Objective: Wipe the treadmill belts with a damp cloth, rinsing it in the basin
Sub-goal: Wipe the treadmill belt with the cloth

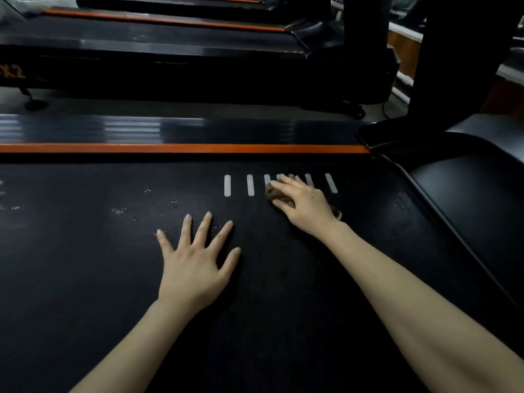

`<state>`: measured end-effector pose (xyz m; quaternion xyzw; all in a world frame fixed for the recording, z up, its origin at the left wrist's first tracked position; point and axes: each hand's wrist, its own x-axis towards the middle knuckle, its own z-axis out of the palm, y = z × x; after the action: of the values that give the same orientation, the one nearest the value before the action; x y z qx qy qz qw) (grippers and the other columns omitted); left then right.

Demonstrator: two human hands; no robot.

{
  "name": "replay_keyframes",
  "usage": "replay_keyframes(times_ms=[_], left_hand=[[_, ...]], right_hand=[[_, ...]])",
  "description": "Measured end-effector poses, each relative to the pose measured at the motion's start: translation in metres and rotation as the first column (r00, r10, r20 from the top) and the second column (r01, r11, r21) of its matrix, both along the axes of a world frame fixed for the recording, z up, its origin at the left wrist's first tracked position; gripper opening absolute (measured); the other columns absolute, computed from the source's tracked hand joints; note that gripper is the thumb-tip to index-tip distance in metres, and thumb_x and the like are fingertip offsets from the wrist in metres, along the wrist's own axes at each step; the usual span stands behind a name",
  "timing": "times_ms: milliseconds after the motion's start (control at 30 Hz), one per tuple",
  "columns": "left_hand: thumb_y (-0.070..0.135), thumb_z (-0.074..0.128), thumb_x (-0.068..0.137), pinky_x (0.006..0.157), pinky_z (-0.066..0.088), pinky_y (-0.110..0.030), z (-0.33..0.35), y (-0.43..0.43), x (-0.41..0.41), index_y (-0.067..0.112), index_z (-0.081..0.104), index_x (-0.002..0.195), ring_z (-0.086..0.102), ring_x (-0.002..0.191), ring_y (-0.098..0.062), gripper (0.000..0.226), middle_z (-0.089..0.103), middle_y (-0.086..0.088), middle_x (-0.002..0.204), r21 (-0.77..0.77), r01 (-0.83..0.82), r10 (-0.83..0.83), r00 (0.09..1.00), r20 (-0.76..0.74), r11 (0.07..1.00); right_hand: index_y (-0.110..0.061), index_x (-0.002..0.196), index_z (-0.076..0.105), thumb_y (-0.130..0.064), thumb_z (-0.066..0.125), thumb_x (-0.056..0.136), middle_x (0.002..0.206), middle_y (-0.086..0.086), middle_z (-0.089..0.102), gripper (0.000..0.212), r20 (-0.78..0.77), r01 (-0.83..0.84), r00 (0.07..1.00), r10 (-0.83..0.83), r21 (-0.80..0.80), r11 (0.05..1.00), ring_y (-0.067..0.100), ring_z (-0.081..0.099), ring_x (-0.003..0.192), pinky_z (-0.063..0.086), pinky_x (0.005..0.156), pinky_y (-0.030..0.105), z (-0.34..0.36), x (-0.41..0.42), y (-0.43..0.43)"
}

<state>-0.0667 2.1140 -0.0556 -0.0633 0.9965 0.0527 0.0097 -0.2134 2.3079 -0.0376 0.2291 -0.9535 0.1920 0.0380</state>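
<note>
My right hand (304, 204) grips the brown cloth (279, 195), with fingers curled over it, on the black belt (85, 251) at the white stripes (227, 185). My left hand (194, 268) lies flat on the belt, fingers spread wide, holding nothing.

The 1 head view looks forward and down, close above the treadmill belt (85, 265), with seemingly another treadmill (170, 38) beyond.

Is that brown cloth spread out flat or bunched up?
Bunched up: the cloth shows as a crumpled wad under the right hand, which grips it against the belt.
</note>
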Motion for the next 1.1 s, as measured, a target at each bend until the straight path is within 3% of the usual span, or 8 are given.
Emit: replay_keyframes(times_ms=[267, 333, 467, 533, 733, 833, 967, 1100], left_hand=[[0.047, 0.011, 0.099, 0.111, -0.009, -0.061, 0.003, 0.001, 0.004, 0.045, 0.002, 0.149, -0.012, 0.146, -0.025, 0.050, -0.003, 0.004, 0.160, 0.032, 0.022, -0.021, 1.000, -0.021, 0.999], [0.047, 0.013, 0.099, 0.111, -0.009, -0.061, 0.002, 0.000, 0.004, 0.045, 0.004, 0.149, -0.011, 0.146, -0.026, 0.050, -0.001, 0.003, 0.160, 0.043, 0.031, -0.030, 0.999, -0.034, 0.999], [0.048, 0.012, 0.099, 0.111, -0.009, -0.062, 0.000, -0.001, 0.001, 0.045, 0.004, 0.149, -0.011, 0.146, -0.026, 0.050, -0.001, 0.003, 0.160, 0.048, 0.027, -0.027, 1.000, -0.012, 0.999], [0.049, 0.011, 0.099, 0.111, -0.008, -0.062, 0.000, 0.001, 0.001, 0.045, 0.004, 0.148, -0.010, 0.146, -0.026, 0.051, -0.001, 0.003, 0.160, 0.035, 0.026, -0.026, 1.000, -0.017, 0.999], [0.049, 0.011, 0.098, 0.111, -0.009, -0.061, -0.001, -0.002, 0.001, 0.044, 0.003, 0.149, -0.011, 0.146, -0.026, 0.051, 0.000, 0.002, 0.160, 0.029, 0.039, -0.038, 0.999, -0.036, 0.999], [0.050, 0.010, 0.098, 0.111, -0.009, -0.061, -0.002, -0.003, 0.001, 0.044, 0.005, 0.149, -0.010, 0.146, -0.026, 0.052, 0.001, 0.002, 0.160, 0.023, 0.038, -0.037, 0.998, -0.042, 0.999], [0.050, 0.010, 0.097, 0.110, -0.010, -0.063, -0.001, -0.001, 0.001, 0.044, 0.006, 0.149, -0.010, 0.146, -0.027, 0.052, 0.001, 0.001, 0.160, 0.030, 0.030, -0.029, 0.999, -0.023, 0.999], [0.049, 0.011, 0.098, 0.110, -0.009, -0.064, 0.000, -0.001, 0.001, 0.043, 0.009, 0.149, -0.009, 0.146, -0.028, 0.051, 0.003, 0.000, 0.160, 0.044, 0.028, -0.027, 0.999, -0.035, 0.999]], right_hand=[[-0.021, 0.131, 0.054, -0.023, 0.052, 0.084, 0.139, 0.006, 0.050, 0.048, -0.077, -0.403, 0.913, 0.402, 0.003, 0.915, 0.032, 0.043, 0.130, 0.035, 0.104, 0.043, -0.006, 0.155, 0.034], [-0.019, 0.129, 0.057, -0.020, 0.056, 0.084, 0.136, 0.009, 0.052, 0.045, -0.080, -0.312, 0.947, 0.310, -0.004, 0.950, 0.034, 0.046, 0.128, 0.034, 0.106, 0.049, -0.005, 0.130, 0.038], [-0.024, 0.136, 0.049, -0.018, 0.055, 0.093, 0.148, 0.004, 0.038, 0.044, 0.002, 0.194, 0.981, -0.194, -0.068, 0.979, 0.033, 0.029, 0.139, 0.020, 0.115, 0.043, 0.001, 0.073, 0.026], [-0.024, 0.137, 0.048, -0.016, 0.054, 0.092, 0.149, 0.004, 0.037, 0.046, -0.027, 0.156, 0.987, -0.158, -0.039, 0.987, 0.036, 0.028, 0.138, 0.022, 0.114, 0.044, 0.000, 0.093, 0.019], [-0.018, 0.130, 0.056, -0.005, 0.056, 0.071, 0.139, 0.009, 0.049, 0.059, -0.080, -0.270, 0.959, 0.272, 0.036, 0.962, 0.036, 0.043, 0.129, 0.032, 0.105, 0.049, -0.004, 0.194, 0.052], [-0.017, 0.130, 0.056, -0.003, 0.054, 0.073, 0.139, 0.011, 0.049, 0.059, -0.085, -0.081, 0.993, 0.084, 0.037, 0.996, 0.039, 0.043, 0.128, 0.031, 0.105, 0.060, -0.003, 0.149, 0.076], [-0.024, 0.137, 0.047, -0.015, 0.054, 0.093, 0.150, 0.005, 0.034, 0.045, -0.011, 0.337, 0.941, -0.338, -0.039, 0.941, 0.036, 0.025, 0.140, 0.016, 0.115, 0.048, -0.001, 0.113, 0.082], [-0.019, 0.134, 0.051, -0.007, 0.058, 0.083, 0.145, 0.010, 0.042, 0.053, -0.041, 0.095, 0.994, -0.096, -0.033, 0.995, 0.044, 0.035, 0.132, 0.024, 0.111, 0.055, -0.006, 0.170, 0.043]])
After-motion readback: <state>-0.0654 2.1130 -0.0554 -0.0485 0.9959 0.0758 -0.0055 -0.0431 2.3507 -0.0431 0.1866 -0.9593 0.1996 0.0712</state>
